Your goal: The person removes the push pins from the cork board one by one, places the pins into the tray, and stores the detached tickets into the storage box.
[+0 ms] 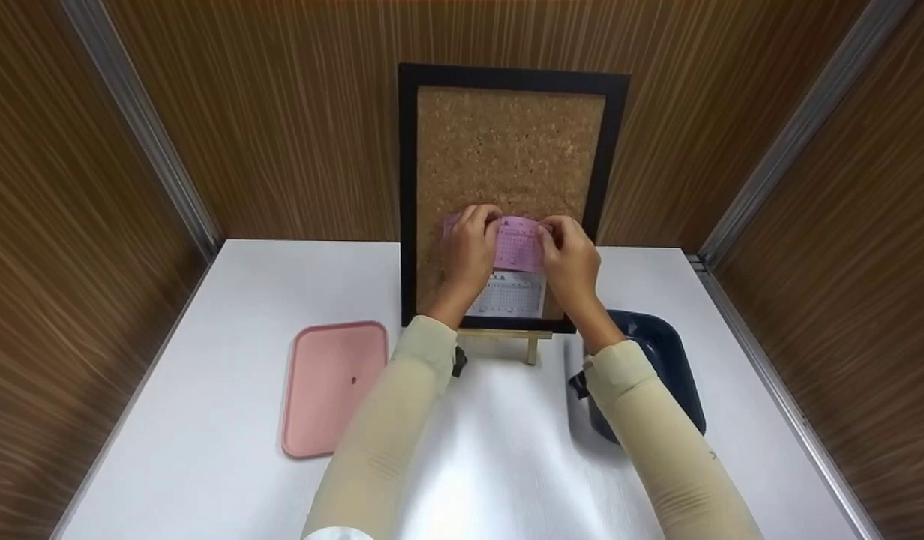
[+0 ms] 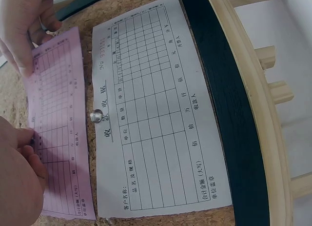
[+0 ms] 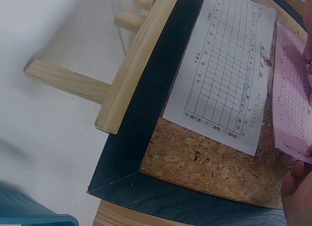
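Observation:
A pink receipt slip lies against the cork board, just above a white receipt slip. My left hand pinches the pink slip near its upper left part, fingers curled; whether a pin is under the fingertips is hidden. At the slip's right end, my right hand grips the edge between thumb and fingers. A shiny round thumbtack sits at the white slip's top edge. In the right wrist view the pink slip is partly cut off by the frame.
The black-framed board leans on a wooden easel on the white table. To the left lies a pink tray, with a small dark speck on it. A dark blue tray stands right, partly behind the right forearm. Wood-grain walls enclose the table.

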Demonstrator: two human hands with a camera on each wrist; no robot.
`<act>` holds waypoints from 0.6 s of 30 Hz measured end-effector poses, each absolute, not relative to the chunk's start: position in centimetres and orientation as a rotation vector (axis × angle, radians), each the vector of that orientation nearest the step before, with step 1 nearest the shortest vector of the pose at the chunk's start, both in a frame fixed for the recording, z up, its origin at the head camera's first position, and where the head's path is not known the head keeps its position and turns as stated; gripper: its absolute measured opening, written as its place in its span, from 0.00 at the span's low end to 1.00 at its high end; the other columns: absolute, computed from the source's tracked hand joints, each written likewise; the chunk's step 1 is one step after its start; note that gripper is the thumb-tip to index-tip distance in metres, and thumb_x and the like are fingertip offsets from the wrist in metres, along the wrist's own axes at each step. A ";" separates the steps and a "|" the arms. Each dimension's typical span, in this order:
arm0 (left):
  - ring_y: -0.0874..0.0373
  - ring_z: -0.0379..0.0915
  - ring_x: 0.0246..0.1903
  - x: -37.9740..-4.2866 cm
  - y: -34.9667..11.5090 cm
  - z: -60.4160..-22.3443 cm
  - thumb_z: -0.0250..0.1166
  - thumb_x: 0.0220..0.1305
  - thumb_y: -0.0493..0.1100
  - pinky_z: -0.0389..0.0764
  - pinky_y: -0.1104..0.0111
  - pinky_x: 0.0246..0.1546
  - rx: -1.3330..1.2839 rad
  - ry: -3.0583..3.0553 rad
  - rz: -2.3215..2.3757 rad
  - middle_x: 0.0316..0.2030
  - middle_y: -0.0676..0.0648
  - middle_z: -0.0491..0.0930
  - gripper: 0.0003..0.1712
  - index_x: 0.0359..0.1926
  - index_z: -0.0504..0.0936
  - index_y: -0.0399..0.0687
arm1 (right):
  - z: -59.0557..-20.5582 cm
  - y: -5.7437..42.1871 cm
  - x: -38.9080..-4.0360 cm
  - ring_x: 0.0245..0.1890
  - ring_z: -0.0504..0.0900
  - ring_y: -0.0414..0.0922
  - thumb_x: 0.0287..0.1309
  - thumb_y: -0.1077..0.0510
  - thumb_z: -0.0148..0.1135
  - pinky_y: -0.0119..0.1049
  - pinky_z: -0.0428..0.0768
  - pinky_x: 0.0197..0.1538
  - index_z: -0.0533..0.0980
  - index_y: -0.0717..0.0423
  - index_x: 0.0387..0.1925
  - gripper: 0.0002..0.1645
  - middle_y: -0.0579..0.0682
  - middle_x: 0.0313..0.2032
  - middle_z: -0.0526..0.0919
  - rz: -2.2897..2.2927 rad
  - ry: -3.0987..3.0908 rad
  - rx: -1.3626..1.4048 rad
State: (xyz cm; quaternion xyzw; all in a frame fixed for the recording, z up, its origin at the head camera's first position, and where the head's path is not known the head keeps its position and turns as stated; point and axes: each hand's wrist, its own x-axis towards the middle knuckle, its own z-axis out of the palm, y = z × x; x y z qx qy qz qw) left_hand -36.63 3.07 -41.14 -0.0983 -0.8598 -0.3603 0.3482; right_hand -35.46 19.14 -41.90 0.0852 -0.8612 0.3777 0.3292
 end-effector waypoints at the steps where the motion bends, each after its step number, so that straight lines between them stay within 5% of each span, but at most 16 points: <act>1: 0.59 0.82 0.46 -36.6 3.1 -41.1 0.64 0.71 0.44 0.76 0.63 0.54 -0.263 -2.227 -0.940 0.43 0.52 0.86 0.06 0.43 0.86 0.50 | -41.9 19.1 -35.5 0.37 0.80 0.45 0.71 0.52 0.60 0.40 0.78 0.43 0.80 0.55 0.45 0.11 0.51 0.39 0.83 0.982 -2.251 0.222; 9: 0.60 0.82 0.43 -36.6 3.0 -41.0 0.63 0.71 0.40 0.77 0.60 0.55 -0.286 -2.225 -0.979 0.41 0.52 0.85 0.04 0.40 0.85 0.49 | -41.7 19.2 -35.4 0.39 0.81 0.45 0.71 0.52 0.60 0.41 0.77 0.44 0.80 0.55 0.45 0.11 0.50 0.40 0.84 0.990 -2.242 0.214; 18: 0.58 0.82 0.40 -36.6 2.8 -41.0 0.62 0.70 0.38 0.78 0.62 0.41 -0.281 -2.226 -1.043 0.39 0.51 0.85 0.03 0.39 0.83 0.48 | -41.7 19.3 -35.3 0.39 0.79 0.44 0.72 0.50 0.59 0.40 0.76 0.45 0.80 0.54 0.46 0.13 0.50 0.40 0.83 1.034 -2.258 0.189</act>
